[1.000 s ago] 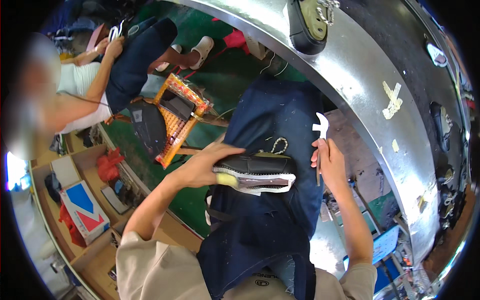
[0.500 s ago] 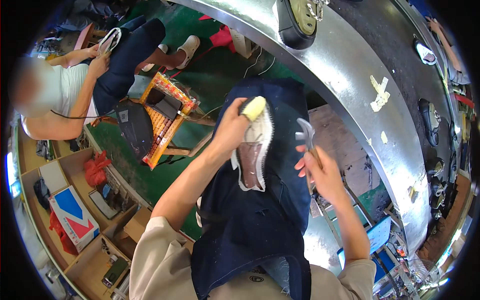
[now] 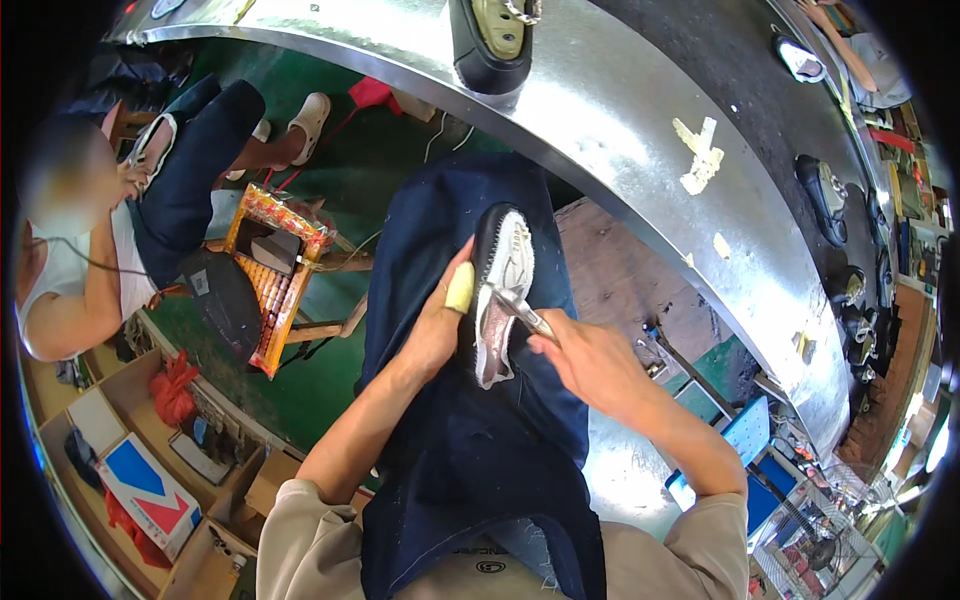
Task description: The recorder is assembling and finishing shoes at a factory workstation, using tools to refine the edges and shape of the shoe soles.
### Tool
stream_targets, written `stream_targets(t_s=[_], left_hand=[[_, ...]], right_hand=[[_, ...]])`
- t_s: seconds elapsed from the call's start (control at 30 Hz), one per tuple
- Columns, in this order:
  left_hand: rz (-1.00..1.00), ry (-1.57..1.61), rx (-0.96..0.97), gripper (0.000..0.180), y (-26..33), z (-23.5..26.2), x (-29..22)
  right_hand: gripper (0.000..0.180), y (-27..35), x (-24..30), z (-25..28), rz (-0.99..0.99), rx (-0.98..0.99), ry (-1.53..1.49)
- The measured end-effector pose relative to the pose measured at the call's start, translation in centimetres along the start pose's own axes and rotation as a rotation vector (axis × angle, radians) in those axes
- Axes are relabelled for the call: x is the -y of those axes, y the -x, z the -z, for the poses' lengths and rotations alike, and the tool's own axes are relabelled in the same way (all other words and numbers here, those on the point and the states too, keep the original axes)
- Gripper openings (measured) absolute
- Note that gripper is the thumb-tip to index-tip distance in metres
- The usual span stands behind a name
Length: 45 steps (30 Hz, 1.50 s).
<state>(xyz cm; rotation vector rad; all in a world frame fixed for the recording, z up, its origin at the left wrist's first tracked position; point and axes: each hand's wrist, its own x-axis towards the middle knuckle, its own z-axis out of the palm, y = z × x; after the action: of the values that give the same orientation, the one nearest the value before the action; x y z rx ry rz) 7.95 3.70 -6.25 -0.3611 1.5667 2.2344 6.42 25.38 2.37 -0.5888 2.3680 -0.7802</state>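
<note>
Shoe (image 3: pixel 492 350) is lying underside up over the dark blue apron (image 3: pixel 450 440), toe pointing away. Left hand (image 3: pixel 432 330) is bracing its left side, yellow thumb cover (image 3: pixel 459 288) beside the edge; other fingers mostly hidden, can't tell if closed. Right hand (image 3: pixel 585 360) is clamping its fingers around the hammer (image 3: pixel 530 316), metal head resting over the midsection. Shoe is looking light, fairly stiff in body, softer along the pale stitched rim; best hold probably the black sidewalls. Second shoe (image 3: pixel 491 72) is standing on the metal counter (image 3: pixel 610 120).
</note>
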Motion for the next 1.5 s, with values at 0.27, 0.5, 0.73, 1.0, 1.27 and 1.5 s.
stream_targets(t_s=[0.27, 0.5, 0.73, 1.0, 1.27, 1.5], left_hand=[[0.063, 0.339, 0.008, 0.059, 1.4, 2.4, 0.8], [-0.031, 0.152, -0.15, 0.058, 1.0, 3.8, 4.7], [-0.121, -0.283, -0.091, 0.054, 1.5, 4.5, 3.6], [-0.121, -0.581, -0.161, 0.053, 2.1, 3.3, 0.2], [-0.04, -0.036, -0.128, 0.053, 2.2, 3.7, -0.3], [-0.072, -0.077, -0.124, 0.064, 2.1, 2.3, 0.3]], right_hand=[[0.033, -3.0, 0.7, -2.0, 0.184, -0.094, 0.33], [0.035, -3.1, 3.1, -6.1, -0.041, -0.242, -0.005], [0.029, -2.7, 1.3, -3.7, -0.076, -0.013, -0.185], [0.031, -1.0, 1.0, -2.5, 0.175, 0.109, 0.314], [0.031, 0.9, -1.4, 1.7, -0.061, 0.284, -0.134], [0.03, -0.9, 2.3, -2.1, 0.31, 0.076, 0.368]])
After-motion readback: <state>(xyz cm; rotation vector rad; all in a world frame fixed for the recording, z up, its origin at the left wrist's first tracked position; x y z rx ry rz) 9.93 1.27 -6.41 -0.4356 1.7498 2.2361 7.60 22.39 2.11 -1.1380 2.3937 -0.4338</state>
